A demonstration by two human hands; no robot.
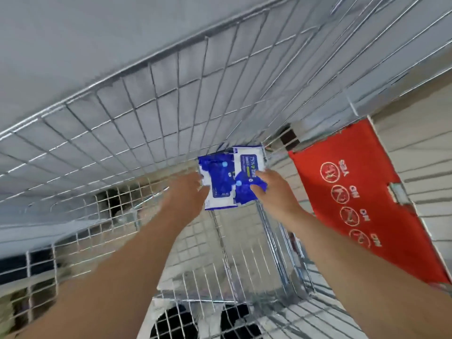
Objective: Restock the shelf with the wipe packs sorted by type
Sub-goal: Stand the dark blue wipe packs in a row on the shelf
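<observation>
Inside the wire cart (pixel 220 277), over tiled floor (pixel 195 241), the left hand (pixel 188 192) grips one blue-white pack (pixel 219 184), the right hand (pixel 271 187) another (pixel 248 167), side by side, seemingly touching, near the cart's far mesh wall. A red flap (pixel 362 192) hangs at the cart's right.

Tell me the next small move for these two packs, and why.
Probably lift both packs clear of the cart. The left hand holds one blue-and-white wipe pack, the right hand another, both still inside the wire walls.

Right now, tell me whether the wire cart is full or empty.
Nearly empty: only two blue wipe packs show in the wire cart, both gripped by the hands; its far corners are blurred.
</observation>
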